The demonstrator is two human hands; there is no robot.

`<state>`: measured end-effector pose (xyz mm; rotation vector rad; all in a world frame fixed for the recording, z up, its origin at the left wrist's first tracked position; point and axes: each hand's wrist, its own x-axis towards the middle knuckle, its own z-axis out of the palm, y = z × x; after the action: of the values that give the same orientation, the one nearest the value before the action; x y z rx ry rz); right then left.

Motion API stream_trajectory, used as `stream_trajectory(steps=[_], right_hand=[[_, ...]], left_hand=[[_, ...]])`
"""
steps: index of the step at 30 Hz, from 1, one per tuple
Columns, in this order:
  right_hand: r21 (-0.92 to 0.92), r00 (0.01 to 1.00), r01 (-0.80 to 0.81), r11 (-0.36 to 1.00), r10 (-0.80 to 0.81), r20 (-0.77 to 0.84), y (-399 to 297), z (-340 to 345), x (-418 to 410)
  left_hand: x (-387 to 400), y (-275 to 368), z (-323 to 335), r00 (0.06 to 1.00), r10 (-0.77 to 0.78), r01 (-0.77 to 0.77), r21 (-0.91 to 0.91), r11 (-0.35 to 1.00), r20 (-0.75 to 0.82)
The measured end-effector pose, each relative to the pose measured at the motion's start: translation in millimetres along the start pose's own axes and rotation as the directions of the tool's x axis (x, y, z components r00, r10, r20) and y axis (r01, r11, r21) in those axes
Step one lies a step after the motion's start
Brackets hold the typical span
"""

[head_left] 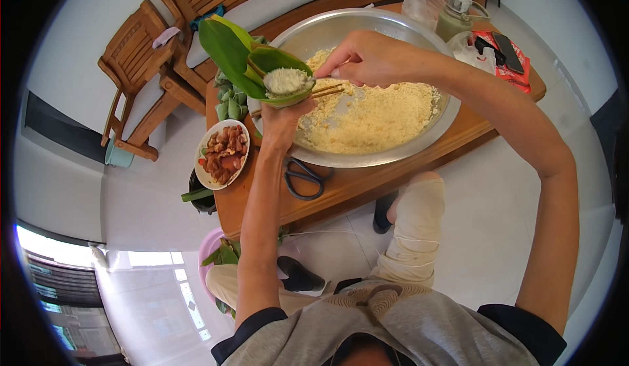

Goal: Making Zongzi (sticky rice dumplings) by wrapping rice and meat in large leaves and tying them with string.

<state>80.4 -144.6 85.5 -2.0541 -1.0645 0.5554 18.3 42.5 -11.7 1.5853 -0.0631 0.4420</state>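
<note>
My left hand grips green leaves folded into a cone, holding it from below. Pale, grainy rice fills the cone's mouth. My right hand holds a metal spoon by the handle, its bowl at the cone and mostly covered by rice. Under both hands is a wide metal basin with loose yellowish grains. Wooden chopsticks lie behind my left hand; whether it touches them I cannot tell.
On the wooden table are a plate of meat pieces, black-handled scissors, wrapped leaf parcels, a bottle and a phone. A pink tub with leaves stands below. Wooden chairs stand behind.
</note>
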Motion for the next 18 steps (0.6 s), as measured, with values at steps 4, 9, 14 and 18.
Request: stream_trajectory(steps=[4, 9, 14, 18], right_hand=[[0.248, 0.993, -0.116, 0.962, 0.116, 0.015, 4.6, 2.2, -7.8], [0.258, 0.986, -0.166, 0.952, 0.162, 0.035, 4.5, 1.0, -8.8], [0.113, 0.995, -0.095, 0.989, 0.097, -0.012, 0.8, 3.5, -4.1], [0.036, 0.994, -0.078, 0.996, 0.08, -0.068, 4.6, -5.5, -11.0]], left_hand=[[-1.6, 4.5, 1.9, 0.999, 0.02, -0.018, 0.096, 0.995, -0.025], [-1.4, 3.9, 1.6, 1.0, 0.024, -0.023, 0.079, 0.997, -0.019], [0.4, -3.4, -1.0, 1.0, -0.015, 0.014, 0.055, 0.998, 0.013], [-2.8, 4.6, 1.8, 1.0, -0.012, 0.012, 0.071, 0.997, -0.002]])
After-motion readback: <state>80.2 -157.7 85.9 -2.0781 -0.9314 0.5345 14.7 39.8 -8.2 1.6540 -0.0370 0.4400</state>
